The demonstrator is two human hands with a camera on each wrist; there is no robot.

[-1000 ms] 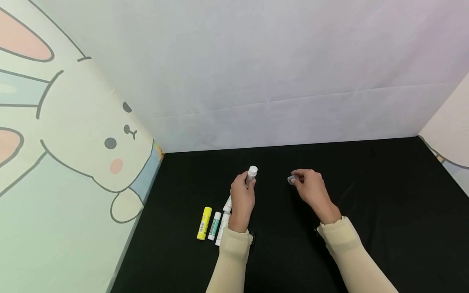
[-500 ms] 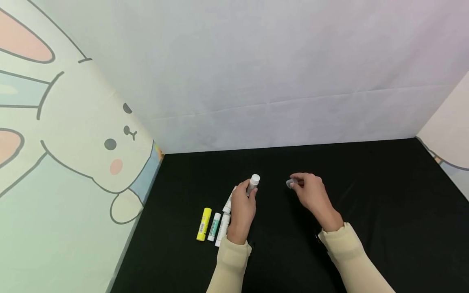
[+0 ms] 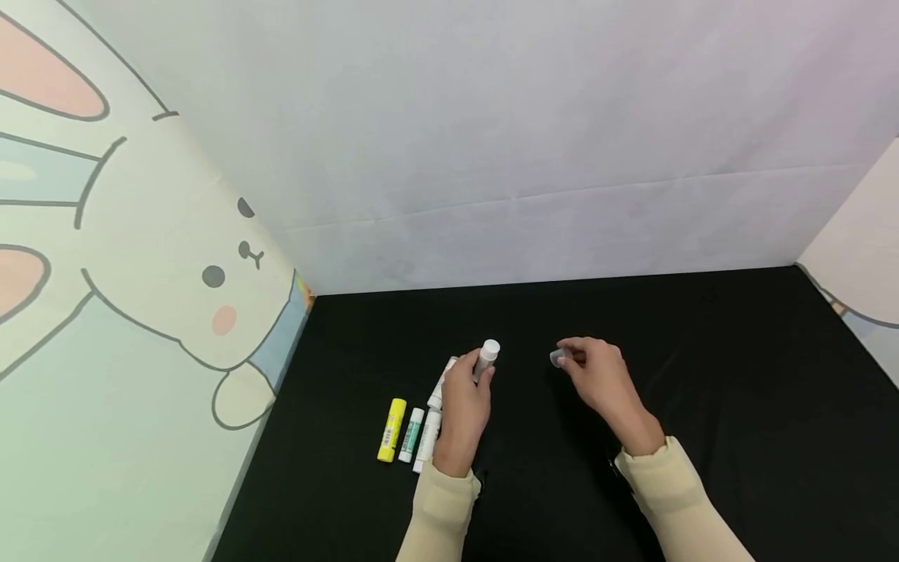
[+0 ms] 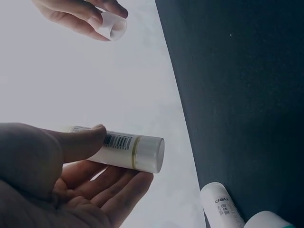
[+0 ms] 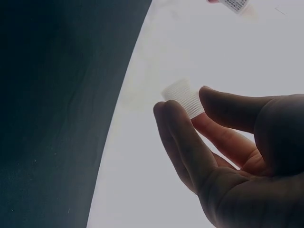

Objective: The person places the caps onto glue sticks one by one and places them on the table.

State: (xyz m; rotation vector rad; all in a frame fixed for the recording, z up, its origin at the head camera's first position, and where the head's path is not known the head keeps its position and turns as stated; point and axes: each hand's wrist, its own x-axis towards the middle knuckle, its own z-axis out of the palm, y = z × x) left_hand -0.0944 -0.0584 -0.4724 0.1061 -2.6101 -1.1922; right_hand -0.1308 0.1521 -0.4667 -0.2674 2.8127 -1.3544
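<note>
My left hand (image 3: pixel 463 407) grips a white glue stick (image 4: pixel 128 148) that carries a barcode label. The glue stick leans, its white end pointing up and away from me in the head view. To its right, my right hand (image 3: pixel 602 381) pinches a small translucent cap (image 5: pixel 183 99) with ribbed sides between thumb and fingertips. In the left wrist view the cap (image 4: pixel 114 27) shows its hollow end. A gap separates the cap from the glue stick. Both are held above the black tabletop.
Left of my left hand lie a yellow glue stick (image 3: pixel 392 430), a white and green one (image 3: pixel 410 435), and white ones (image 3: pixel 427 441), partly covered by my hand and sleeve. A pale wall (image 3: pixel 548 234) stands behind the black table (image 3: pixel 758 375); a rabbit-print panel (image 3: pixel 161 273) is at left.
Both hands have shifted slightly toward me, still holding the glue stick and the cap. More of a white glue stick now shows beside my left hand.
</note>
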